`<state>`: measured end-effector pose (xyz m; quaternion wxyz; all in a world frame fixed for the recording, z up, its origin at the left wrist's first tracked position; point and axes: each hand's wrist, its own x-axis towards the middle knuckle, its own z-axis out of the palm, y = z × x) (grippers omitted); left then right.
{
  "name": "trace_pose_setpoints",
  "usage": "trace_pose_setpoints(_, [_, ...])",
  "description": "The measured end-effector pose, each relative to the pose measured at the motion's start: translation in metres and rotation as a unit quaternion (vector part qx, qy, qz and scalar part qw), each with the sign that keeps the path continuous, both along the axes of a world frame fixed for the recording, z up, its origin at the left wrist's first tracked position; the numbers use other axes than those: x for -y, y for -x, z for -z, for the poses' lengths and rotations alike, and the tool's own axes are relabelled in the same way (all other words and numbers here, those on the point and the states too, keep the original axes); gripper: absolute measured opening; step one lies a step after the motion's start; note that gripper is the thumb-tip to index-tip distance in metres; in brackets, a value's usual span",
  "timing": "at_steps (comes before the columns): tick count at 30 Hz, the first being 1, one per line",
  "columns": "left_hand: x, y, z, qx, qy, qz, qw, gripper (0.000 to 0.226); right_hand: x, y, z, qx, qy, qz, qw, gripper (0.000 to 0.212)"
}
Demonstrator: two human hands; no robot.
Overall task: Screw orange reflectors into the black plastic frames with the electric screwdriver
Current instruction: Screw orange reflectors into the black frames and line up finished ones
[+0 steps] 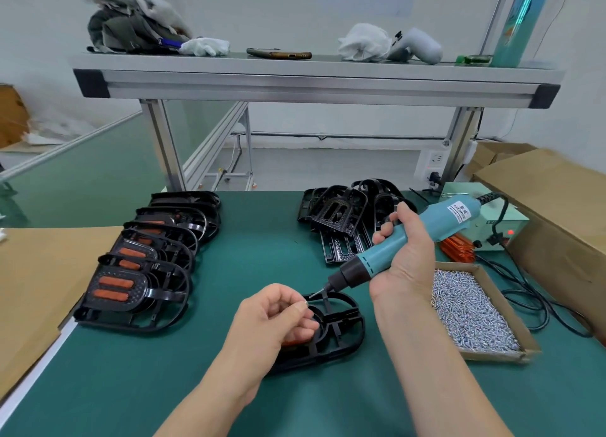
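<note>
A black plastic frame [341,325] lies on the green mat in front of me, with an orange reflector [295,342] partly showing under my left hand. My left hand [272,318] rests over the frame's left part and pinches a small silver screw [305,303] between thumb and forefinger. My right hand [405,256] grips the teal electric screwdriver [410,240], tilted down to the left, its bit tip [316,295] close to the screw and just above the frame's far rim.
A row of frames with orange reflectors [141,266] lies at left. A pile of bare black frames [347,220] sits at the back. A cardboard tray of screws [472,312] is at right, with spare orange reflectors [457,248], a power unit [501,226] and cardboard boxes [557,200].
</note>
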<state>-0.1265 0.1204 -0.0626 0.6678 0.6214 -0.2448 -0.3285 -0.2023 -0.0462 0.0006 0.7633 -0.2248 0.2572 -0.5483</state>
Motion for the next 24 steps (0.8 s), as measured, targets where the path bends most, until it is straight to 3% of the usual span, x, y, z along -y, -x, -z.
trace_pose_setpoints(13, [0.0028, 0.0011, -0.0014, -0.006, 0.006, 0.009, 1.0, 0.029, -0.0016, 0.0008, 0.0066, -0.019, 0.005, 0.01, 1.0, 0.035])
trace_pose_setpoints(24, [0.0042, 0.001, 0.0003, -0.001, -0.007, 0.01, 1.0, 0.028, 0.0018, 0.0013, 0.0098, -0.015, -0.001, 0.009, 1.0, 0.024])
